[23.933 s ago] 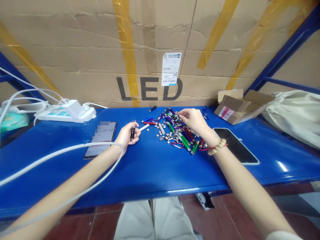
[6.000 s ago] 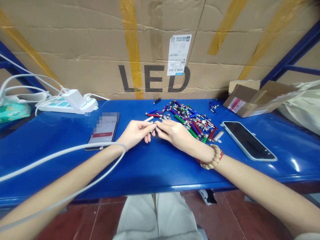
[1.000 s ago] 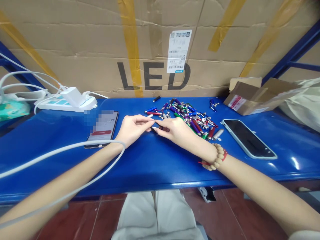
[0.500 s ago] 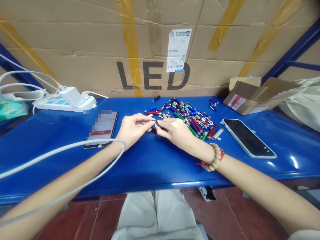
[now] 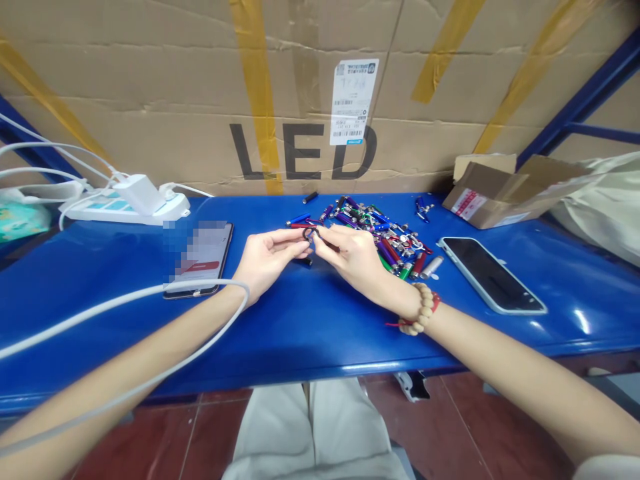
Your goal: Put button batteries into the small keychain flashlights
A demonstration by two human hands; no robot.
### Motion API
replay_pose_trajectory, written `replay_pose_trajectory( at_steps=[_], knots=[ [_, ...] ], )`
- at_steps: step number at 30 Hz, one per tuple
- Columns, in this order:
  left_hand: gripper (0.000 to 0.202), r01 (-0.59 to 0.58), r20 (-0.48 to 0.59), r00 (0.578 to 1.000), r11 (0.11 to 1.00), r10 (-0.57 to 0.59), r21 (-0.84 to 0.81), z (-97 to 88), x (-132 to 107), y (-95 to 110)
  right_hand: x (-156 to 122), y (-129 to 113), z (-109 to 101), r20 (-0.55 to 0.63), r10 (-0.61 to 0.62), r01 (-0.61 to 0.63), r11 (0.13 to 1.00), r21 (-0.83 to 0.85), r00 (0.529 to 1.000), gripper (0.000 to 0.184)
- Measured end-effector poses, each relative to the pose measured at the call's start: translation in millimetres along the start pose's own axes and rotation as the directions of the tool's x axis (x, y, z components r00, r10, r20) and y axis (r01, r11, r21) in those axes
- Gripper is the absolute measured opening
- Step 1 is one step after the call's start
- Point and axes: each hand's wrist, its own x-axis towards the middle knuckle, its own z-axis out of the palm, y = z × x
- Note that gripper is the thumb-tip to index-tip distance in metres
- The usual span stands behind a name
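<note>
Over the blue tabletop, my left hand [image 5: 267, 257] and my right hand [image 5: 350, 257] meet fingertip to fingertip. Both are closed in a pinch on a small black ring-shaped piece [image 5: 307, 233], whose loop shows between them; its exact kind is too small to tell. Beneath the fingertips lies a short black tube [image 5: 305, 261], partly covered. Just behind and to the right of my right hand spreads a heap of small coloured metal tubes [image 5: 393, 250] in purple, red, green, blue and silver, with small clips and metal bits among them. My right wrist wears a bead bracelet.
A phone [image 5: 205, 257] lies left of my hands, and another phone [image 5: 493, 277] lies at the right. A white cable [image 5: 125, 303] loops over my left forearm. Behind stand a power strip [image 5: 105, 210], an open small carton [image 5: 500, 200] and a large cardboard sheet [image 5: 175, 100].
The black ring-shaped piece now shows as a loop between my fingertips, which have opened slightly apart. My right hand has shifted slightly up. The whole view has moved a little.
</note>
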Motion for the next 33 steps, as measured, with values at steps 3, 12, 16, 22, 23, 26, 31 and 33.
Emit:
replay_pose_trajectory(
  at_steps=[3, 12, 16, 22, 23, 26, 31, 33],
  knots=[
    [0.043, 0.01, 0.007, 1.0, 1.0, -0.01, -0.009, -0.6, -1.1, -0.5, -0.6, -3.2, 0.5, -0.013, -0.021, 0.021, 1.0, -0.018, 1.0, 0.028],
    [0.043, 0.041, 0.086, 0.994, 0.977, -0.06, 0.207, -2.3, -0.4, -4.0, 7.5, 9.2, -8.1, 0.05, 0.079, -0.069, 0.981, -0.183, 0.996, 0.027],
    [0.048, 0.043, 0.063, 0.997, 0.985, -0.055, 0.17, -5.0, 3.1, -1.2, 8.3, 27.8, -16.3, 0.193, 0.281, -0.209, 0.922, -0.326, 0.94, 0.022],
    [0.053, 0.077, 0.101, 0.991, 0.991, -0.088, 0.111, -9.5, 7.8, 1.9, 6.0, 18.5, -18.0, 0.194, 0.281, -0.226, 0.938, -0.263, 0.94, 0.029],
    [0.053, 0.093, 0.114, 0.988, 0.991, -0.103, 0.095, -10.1, 7.7, 2.5, 6.2, 14.8, -17.1, 0.173, 0.23, -0.202, 0.965, -0.165, 0.958, 0.031],
    [0.052, 0.166, 0.19, 0.967, 0.985, -0.173, 0.052, -11.7, 7.2, 3.8, 7.1, 6.7, -13.4, 0.123, 0.05, -0.07, 0.983, 0.168, 0.991, 0.03],
    [0.051, 0.273, 0.253, 0.932, 0.962, -0.259, -0.02, -11.2, 7.2, 5.2, 9.4, 3.8, -11.1, 0.118, -0.008, -0.04, 0.918, 0.394, 0.993, 0.015],
    [0.054, 0.28, 0.24, 0.932, 0.96, -0.273, 0.004, -10.2, 7.7, 4.8, 10.5, 3.9, -12.2, 0.155, 0.008, -0.074, 0.902, 0.426, 0.988, 0.013]
  ],
)
